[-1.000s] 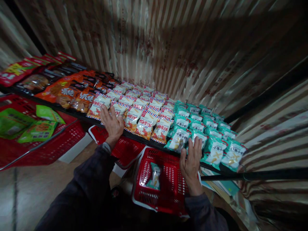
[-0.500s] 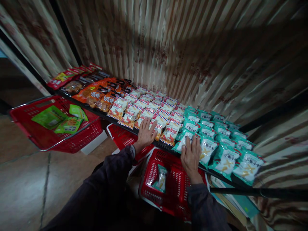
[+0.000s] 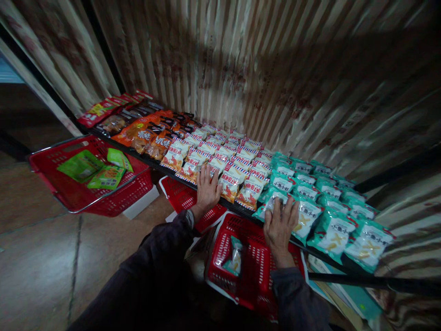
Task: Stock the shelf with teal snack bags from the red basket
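Rows of small snack bags fill a long black shelf. My left hand (image 3: 208, 189) rests with fingers spread on the front of the white-and-orange bags (image 3: 232, 178), near the shelf edge. Farther right, my right hand (image 3: 280, 226) lies with its fingers apart against the front-left teal-and-white bag (image 3: 274, 198). Neither hand is closed round a bag. Other teal bags (image 3: 333, 231) stand in rows to the right of it. Part of the bags under both hands is hidden by the fingers.
Orange bags (image 3: 159, 142) and red bags (image 3: 103, 110) lie at the shelf's left. A red basket (image 3: 138, 195) holds green packets (image 3: 107, 177). Below my hands, another red basket (image 3: 253, 276) holds one teal bag (image 3: 236, 257). A black pole (image 3: 365, 281) crosses at lower right.
The whole view has shifted, so the shelf and baskets sit farther right. My left hand has moved left along the white-and-orange bags; my right hand stays at the teal bag.
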{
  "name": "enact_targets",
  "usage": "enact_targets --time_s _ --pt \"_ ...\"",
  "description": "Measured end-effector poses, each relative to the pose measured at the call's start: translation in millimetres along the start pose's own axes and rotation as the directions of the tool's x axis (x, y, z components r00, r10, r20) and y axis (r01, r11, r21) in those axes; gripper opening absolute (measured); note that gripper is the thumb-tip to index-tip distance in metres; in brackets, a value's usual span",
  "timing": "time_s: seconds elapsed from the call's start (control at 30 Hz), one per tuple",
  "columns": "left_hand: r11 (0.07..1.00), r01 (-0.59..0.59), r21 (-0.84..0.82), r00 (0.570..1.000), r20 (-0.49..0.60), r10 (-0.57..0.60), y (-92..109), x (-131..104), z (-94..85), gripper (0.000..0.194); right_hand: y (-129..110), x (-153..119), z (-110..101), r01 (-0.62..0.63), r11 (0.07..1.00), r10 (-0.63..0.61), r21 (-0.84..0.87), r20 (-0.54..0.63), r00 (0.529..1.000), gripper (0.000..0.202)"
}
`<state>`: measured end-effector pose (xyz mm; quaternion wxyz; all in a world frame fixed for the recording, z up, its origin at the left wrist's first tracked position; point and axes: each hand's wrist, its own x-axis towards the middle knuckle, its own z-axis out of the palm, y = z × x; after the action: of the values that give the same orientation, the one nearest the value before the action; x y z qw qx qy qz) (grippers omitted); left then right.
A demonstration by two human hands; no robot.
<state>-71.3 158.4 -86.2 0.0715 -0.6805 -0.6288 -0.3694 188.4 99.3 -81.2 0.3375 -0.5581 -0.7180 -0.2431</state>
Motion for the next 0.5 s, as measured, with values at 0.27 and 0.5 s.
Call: enact_targets --time_s 0.27,0.5 --pt "0.909 0.416 0.024 0.901 -0.150 -0.408 -39.9 12.4 -1.7 0.057 -81.6 12.8 2.8 0.106 0.970 -0.129 0.218 0.095 0.987 0.064" --pt "0.932 0.363 0.002 0.923 -0.140 -0.359 -51.9 13.7 7.7 0.058 -116.0 30.3 45.8 0.074 0.957 -0.125 0.282 0.168 0.978 0.053"
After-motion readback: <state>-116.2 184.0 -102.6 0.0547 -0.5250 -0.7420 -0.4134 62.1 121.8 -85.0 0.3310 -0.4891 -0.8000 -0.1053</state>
